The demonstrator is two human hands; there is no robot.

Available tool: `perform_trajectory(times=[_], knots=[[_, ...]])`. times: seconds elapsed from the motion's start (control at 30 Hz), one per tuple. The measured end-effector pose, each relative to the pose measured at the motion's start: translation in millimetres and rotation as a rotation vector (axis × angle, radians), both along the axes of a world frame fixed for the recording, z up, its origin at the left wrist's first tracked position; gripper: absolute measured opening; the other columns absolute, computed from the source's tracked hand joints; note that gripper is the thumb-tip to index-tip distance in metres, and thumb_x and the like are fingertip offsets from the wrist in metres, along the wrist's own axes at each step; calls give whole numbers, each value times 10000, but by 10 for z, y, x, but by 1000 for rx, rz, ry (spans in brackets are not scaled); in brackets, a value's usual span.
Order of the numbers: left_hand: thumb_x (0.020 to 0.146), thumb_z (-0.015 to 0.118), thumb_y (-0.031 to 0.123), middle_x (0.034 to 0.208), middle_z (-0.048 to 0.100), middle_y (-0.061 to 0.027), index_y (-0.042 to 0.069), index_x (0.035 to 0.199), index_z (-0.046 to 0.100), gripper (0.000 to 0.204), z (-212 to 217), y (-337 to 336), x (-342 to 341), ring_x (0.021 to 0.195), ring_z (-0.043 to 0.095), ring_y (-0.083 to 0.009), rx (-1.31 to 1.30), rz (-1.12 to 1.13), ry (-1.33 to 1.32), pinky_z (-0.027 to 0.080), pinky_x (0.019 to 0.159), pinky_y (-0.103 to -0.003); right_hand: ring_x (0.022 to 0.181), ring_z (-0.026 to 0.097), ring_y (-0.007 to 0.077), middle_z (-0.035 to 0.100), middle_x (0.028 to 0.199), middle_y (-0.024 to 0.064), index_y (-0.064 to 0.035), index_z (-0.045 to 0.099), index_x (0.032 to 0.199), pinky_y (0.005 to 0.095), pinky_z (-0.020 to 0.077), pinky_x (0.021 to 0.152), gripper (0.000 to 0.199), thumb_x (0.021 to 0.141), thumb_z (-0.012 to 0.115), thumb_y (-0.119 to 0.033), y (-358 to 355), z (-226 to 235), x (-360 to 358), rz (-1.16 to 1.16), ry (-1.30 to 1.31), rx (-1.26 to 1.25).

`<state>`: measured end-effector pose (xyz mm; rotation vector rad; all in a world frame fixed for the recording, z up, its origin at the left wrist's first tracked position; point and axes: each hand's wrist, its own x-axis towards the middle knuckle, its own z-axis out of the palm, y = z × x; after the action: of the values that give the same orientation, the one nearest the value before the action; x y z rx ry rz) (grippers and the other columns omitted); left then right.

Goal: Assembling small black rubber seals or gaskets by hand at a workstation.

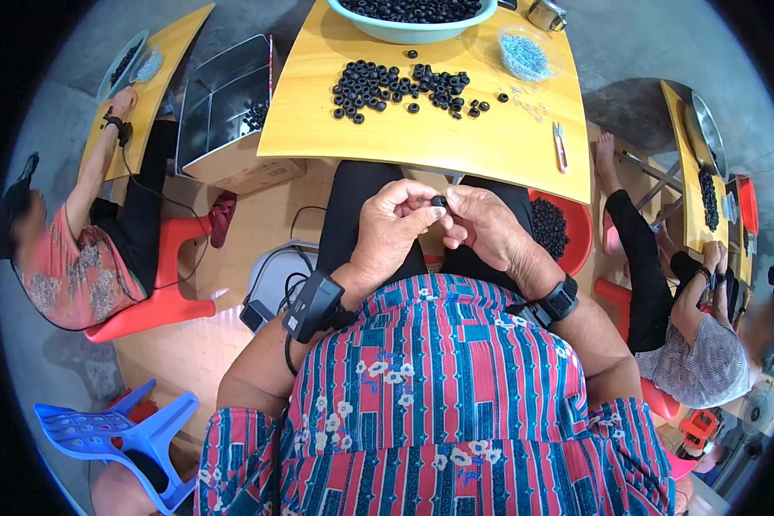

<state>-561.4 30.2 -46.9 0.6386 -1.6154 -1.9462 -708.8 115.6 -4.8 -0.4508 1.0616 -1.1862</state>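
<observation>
Above my lap, just in front of the table's near edge, my left hand (389,225) pinches a small black ring-shaped part (439,201) between thumb and fingers. My right hand (488,225) meets it there, thumb and fingers closed at the same part. Whether the right fingers also hold something tiny cannot be seen. On the yellow table (318,129) beyond lies a loose spread of similar black rings (370,86). Small clear pieces (529,105) are scattered to their right, near a pair of thread snips (560,148).
A pale green basin (421,33) of black parts and a clear tub (525,56) of bluish pieces stand farther back. A red basin (578,245) is by my right knee, a metal-lined box (224,112) left. Co-workers sit both sides; a blue stool (138,430) stands lower left.
</observation>
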Motion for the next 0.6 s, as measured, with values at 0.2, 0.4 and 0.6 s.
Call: perform_trajectory(times=[0.2, 0.4, 0.6], knots=[[905, 583, 132, 995, 585, -29, 13, 1291, 447, 426, 139, 45, -11, 781, 552, -47, 226, -162, 39, 462, 639, -189, 623, 526, 183, 548, 702, 73, -31, 562, 966, 300, 452, 617, 187, 953, 449, -179, 15, -12, -26, 51, 517, -85], [951, 516, 210, 814, 556, -30, -18, 1290, 434, 417, 203, 49, -46, 578, 472, -33, 196, -215, -38, 416, 509, -176, 829, 608, 363, 614, 864, 199, -51, 556, 1040, 380, 482, 734, 181, 909, 468, -142, 37, 22, -26, 126, 1006, -276], [956, 504, 195, 770, 541, -20, -26, 1282, 447, 398, 166, 70, -43, 562, 450, -27, 169, -181, 0, 407, 504, -173, 873, 598, 385, 615, 908, 205, -37, 545, 1063, 399, 475, 771, 200, 908, 462, -134, 35, 46, 4, 153, 1023, -279]])
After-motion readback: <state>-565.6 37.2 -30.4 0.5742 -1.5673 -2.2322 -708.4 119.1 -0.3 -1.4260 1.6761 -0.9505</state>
